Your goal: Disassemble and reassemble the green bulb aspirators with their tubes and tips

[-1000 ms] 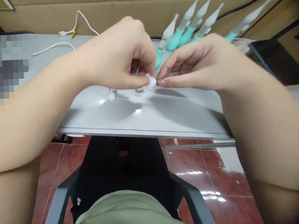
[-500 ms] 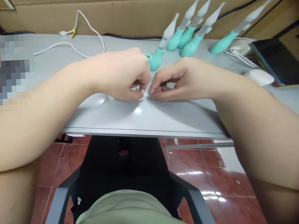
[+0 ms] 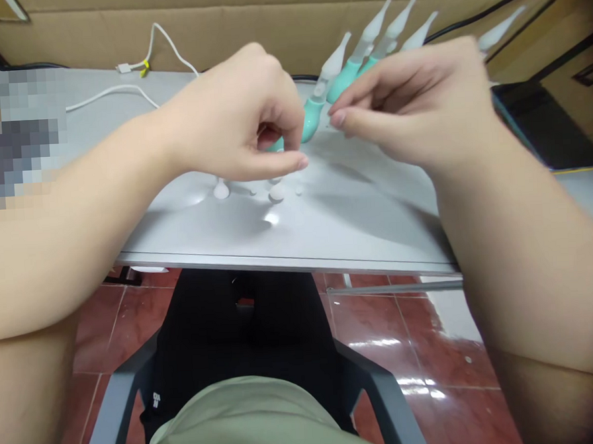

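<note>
Hovering above the grey surface (image 3: 326,227), both hands sit raised and close together. The left hand (image 3: 236,119) is curled, thumb pressed against the fingertips as if pinching something small, but what it holds, if anything, cannot be told. The right hand (image 3: 409,103) has thumb and forefinger drawn together near the neck of a teal bulb (image 3: 312,118); whether it grips a small part is also unclear.

Below the left hand, several small white caps (image 3: 276,194) lie loose on the surface, one (image 3: 221,190) a little apart to the left. Behind the hands stands a row of teal bulbs with pale pointed tips (image 3: 366,43), leaning toward a cardboard wall (image 3: 266,25). A white cable (image 3: 115,92) runs across the far left of the surface.

The likeliest trouble is the loose caps: they are light, they lie near the front edge, and a brush from a lowering wrist could roll them off to the tiled floor (image 3: 381,323). The right hand is also just beside the leaning bulbs, so a careless move back could knock one and tip the row. Anything pinched this lightly could slip from the fingers and get lost among the caps.
</note>
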A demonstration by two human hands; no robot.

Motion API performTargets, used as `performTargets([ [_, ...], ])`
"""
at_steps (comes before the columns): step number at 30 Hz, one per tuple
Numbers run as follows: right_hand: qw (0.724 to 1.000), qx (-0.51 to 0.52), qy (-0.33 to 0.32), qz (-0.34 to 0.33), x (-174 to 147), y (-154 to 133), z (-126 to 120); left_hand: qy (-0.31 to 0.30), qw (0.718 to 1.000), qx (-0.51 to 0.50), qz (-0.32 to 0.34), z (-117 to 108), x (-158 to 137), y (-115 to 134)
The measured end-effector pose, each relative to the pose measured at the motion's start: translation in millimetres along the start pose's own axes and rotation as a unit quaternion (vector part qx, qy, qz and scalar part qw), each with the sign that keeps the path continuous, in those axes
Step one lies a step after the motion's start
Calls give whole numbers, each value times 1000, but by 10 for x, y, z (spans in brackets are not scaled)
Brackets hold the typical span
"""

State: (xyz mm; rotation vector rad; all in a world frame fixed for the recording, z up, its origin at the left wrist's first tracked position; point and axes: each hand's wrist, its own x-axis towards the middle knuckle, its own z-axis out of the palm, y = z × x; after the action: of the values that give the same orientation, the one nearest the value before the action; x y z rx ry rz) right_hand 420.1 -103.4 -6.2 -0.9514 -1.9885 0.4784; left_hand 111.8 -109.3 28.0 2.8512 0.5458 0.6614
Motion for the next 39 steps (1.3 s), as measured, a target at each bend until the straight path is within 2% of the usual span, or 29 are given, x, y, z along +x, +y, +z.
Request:
performTargets([
  [2, 996, -7, 85, -5, 31, 37, -10, 59, 998, 8, 1, -8, -2, 45],
  [5, 987, -8, 158, -25, 99, 168, -31, 145, 987, 1, -65, 0, -9, 91],
  [7, 982, -4, 185, -39, 153, 297, -28, 183, 977, -1, -105, 5, -12, 94],
  [10, 984, 8, 175, -13, 229, 482, 37, 228, 967, 1, -116, 10, 0, 68],
  [15, 994, -4, 106, 39, 293, 574, 223, 203, 972, -3, -119, 110, 78, -27],
  [19, 995, -3, 95, 39, 333, 566, 309, 277, 958, -66, -36, 243, 119, -141],
  [21, 994, 1, 101, 39, 360, 593, 324, 265, 961, -72, -20, 266, 107, -162],
  [25, 991, 20, 130, 38, 369, 660, 280, 234, 970, -52, -35, 245, 70, -120],
  [30, 990, 44, 131, 22, 277, 573, 86, 245, 969, -18, -38, 229, 59, -47],
  [34, 982, 54, 178, -12, 299, 497, -27, 233, 971, 27, -43, 203, 39, -17],
  [39, 967, 85, 232, -55, 355, 533, -32, 232, 970, 57, -41, 181, 39, -45],
])
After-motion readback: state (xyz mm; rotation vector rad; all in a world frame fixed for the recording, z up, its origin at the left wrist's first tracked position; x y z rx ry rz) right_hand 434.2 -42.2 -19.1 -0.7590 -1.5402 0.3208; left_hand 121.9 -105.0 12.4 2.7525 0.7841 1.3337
